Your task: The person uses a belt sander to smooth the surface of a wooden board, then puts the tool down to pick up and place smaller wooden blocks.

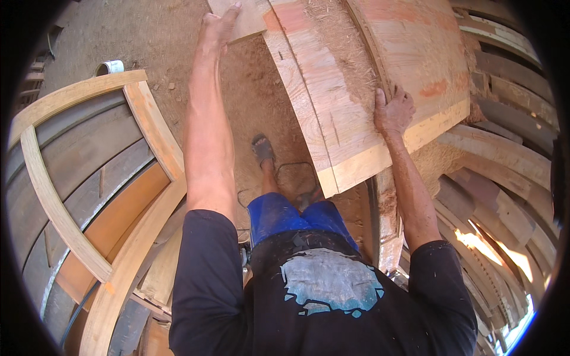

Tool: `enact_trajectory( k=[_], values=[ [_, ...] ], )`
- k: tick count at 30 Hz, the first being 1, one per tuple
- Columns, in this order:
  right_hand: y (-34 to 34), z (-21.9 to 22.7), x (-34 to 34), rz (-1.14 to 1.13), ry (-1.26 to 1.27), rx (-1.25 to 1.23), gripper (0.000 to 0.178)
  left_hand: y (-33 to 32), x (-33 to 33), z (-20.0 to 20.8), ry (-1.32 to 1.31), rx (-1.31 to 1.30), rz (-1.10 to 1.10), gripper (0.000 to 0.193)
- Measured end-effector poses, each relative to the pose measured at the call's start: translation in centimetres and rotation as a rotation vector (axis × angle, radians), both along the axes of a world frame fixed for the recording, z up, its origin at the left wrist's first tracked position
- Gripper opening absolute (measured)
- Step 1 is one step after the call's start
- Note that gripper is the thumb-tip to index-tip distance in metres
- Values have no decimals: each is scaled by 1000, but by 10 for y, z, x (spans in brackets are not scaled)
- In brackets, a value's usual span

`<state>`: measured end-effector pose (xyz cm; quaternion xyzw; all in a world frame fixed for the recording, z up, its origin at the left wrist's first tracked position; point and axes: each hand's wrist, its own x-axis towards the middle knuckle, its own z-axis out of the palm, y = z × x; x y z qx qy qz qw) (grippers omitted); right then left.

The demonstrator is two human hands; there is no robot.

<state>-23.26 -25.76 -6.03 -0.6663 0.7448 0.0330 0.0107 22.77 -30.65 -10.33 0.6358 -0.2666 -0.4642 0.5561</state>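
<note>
Both my hands at the wood: right grip [393,113] on a narrow wooden strip [363,37], left grip [222,25] at a pale board [246,19].
From my feed: right grip is clasped round the strip's near end, thumb left of it, fingers curled on the right; strip runs away from that grip across the table [317,127], out of the top of view. Left grip is on the pale board's left edge, thumb along it; can't tell how firmly it's closed, fingers partly hidden. Sawdust [350,74] lies just left of the strip, beyond the right grip. Left of and nearer me than the left grip: white container [110,67], then a wooden frame [136,252]. Stacked planks [504,148] right of the right grip.
</note>
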Motion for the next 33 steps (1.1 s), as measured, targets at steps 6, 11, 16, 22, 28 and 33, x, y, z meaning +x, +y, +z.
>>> enact_trajectory(
  k=[6, 11, 16, 22, 28, 33],
  values=[
    [-2, 5, 17, -9, -18, 28, 84, 19, -1, 15, 47, 42, 36, 45],
    [1, 13, 15, -48, -18, 33, 81, 143, -122, 41, -3, 168, 6, 51],
    [4, 14, 15, -14, -64, 14, 80, 267, -227, 60, -1, 414, 0, 65],
    [5, 22, 24, -36, -78, 41, 81, 349, -282, 48, -11, 331, -15, 70],
    [11, 21, 20, -14, -94, -10, 80, 397, -321, 29, -65, 302, -45, 66],
    [31, 21, -8, 88, -185, -11, 79, 444, -344, 15, -5, 244, -129, 63]
  ],
)
